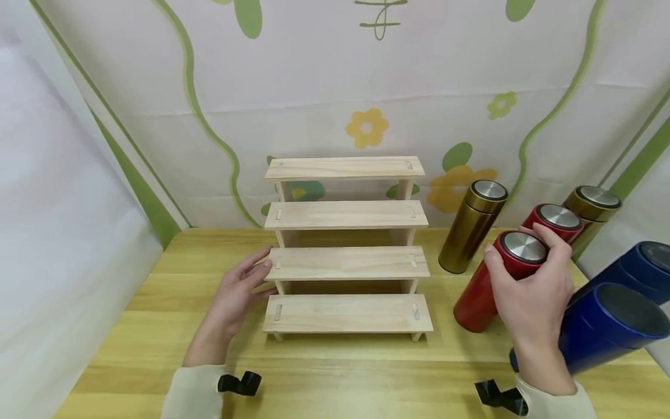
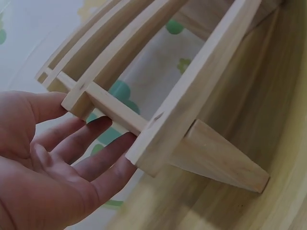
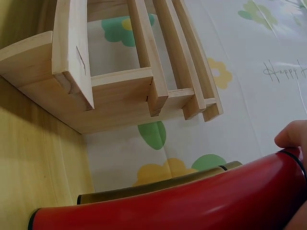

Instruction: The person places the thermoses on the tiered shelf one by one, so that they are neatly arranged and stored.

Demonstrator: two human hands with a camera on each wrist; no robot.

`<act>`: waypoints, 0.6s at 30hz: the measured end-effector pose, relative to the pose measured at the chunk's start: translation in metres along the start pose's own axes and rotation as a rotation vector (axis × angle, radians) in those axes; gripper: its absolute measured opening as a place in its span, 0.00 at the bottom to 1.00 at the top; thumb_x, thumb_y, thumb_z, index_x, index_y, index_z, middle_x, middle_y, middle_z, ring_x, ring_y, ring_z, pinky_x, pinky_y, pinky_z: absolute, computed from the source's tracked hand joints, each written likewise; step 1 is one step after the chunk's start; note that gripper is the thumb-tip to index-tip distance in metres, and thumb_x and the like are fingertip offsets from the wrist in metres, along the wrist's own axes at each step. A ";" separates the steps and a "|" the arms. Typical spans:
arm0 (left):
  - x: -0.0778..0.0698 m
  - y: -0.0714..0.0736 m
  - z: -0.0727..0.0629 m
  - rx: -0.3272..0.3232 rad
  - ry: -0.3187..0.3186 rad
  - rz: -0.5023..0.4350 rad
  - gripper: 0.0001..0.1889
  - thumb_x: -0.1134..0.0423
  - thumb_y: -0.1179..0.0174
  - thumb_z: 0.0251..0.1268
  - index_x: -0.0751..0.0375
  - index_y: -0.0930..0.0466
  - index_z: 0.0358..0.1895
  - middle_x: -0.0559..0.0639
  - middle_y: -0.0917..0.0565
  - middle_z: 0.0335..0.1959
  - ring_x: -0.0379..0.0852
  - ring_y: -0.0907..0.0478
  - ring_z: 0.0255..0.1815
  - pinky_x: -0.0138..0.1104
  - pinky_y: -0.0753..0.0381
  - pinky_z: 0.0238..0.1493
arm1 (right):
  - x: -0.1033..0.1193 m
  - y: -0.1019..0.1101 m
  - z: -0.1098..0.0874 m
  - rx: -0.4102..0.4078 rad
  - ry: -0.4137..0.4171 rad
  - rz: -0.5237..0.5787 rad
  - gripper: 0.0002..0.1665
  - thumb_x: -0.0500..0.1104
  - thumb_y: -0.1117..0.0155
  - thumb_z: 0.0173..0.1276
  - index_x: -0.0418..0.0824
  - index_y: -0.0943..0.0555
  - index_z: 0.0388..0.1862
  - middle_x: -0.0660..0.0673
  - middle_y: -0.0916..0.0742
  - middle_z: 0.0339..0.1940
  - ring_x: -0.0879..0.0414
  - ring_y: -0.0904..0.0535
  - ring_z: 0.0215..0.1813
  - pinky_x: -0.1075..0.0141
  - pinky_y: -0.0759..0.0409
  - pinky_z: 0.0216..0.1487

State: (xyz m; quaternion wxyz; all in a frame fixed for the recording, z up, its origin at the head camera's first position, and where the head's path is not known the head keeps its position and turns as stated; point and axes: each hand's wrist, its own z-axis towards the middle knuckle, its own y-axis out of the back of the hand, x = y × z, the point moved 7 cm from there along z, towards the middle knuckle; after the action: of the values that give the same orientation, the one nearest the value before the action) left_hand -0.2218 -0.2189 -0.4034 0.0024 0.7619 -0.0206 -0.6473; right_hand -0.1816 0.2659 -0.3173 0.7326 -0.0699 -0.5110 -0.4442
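A four-tier wooden step shelf (image 1: 348, 314) stands in the middle of the table. My left hand (image 1: 238, 297) is at its left side; in the left wrist view the thumb and fingertips touch the ends of the steps, the fingers loosely bent. My right hand (image 1: 539, 297) grips the front red thermos (image 1: 478, 297) around its top, thumb on the near left side and fingers over the far side. In the right wrist view this thermos (image 3: 168, 206) stretches across the bottom, its base by the tabletop. A second red thermos (image 1: 560, 218) stands right behind it.
A gold thermos (image 1: 468, 233) stands between shelf and red thermos. Another gold thermos (image 1: 591, 206) is at the back right. Two blue thermoses, one nearer (image 1: 602, 331) and one behind (image 1: 628, 270), stand right of my right hand. A flower-patterned cloth (image 1: 314, 75) hangs behind the table.
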 end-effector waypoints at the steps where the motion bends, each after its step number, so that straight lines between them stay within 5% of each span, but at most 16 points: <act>1: 0.001 0.000 0.000 -0.001 -0.001 -0.003 0.31 0.50 0.45 0.87 0.48 0.38 0.86 0.59 0.29 0.82 0.49 0.23 0.74 0.54 0.20 0.75 | -0.002 0.000 0.000 0.005 -0.013 -0.007 0.42 0.52 0.23 0.67 0.69 0.30 0.77 0.53 0.16 0.71 0.60 0.20 0.63 0.82 0.21 0.56; 10: 0.000 0.006 0.004 0.056 0.010 -0.013 0.33 0.52 0.44 0.86 0.52 0.39 0.86 0.62 0.31 0.82 0.46 0.20 0.71 0.48 0.14 0.68 | -0.011 0.000 0.000 0.085 -0.097 -0.025 0.48 0.52 0.22 0.66 0.69 0.36 0.81 0.47 0.20 0.76 0.47 0.20 0.68 0.86 0.25 0.49; 18: -0.004 0.011 0.016 0.214 0.006 -0.002 0.37 0.57 0.40 0.84 0.60 0.45 0.87 0.69 0.35 0.83 0.51 0.19 0.70 0.55 0.13 0.66 | -0.014 0.000 0.002 0.105 -0.073 -0.030 0.49 0.51 0.21 0.66 0.69 0.35 0.81 0.44 0.19 0.75 0.46 0.20 0.66 0.89 0.29 0.45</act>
State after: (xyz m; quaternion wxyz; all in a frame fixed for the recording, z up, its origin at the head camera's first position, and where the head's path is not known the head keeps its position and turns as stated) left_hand -0.2383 -0.2296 -0.4014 -0.0795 0.7598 -0.0891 -0.6392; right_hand -0.1839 0.2755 -0.3276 0.7095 -0.0397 -0.5610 -0.4246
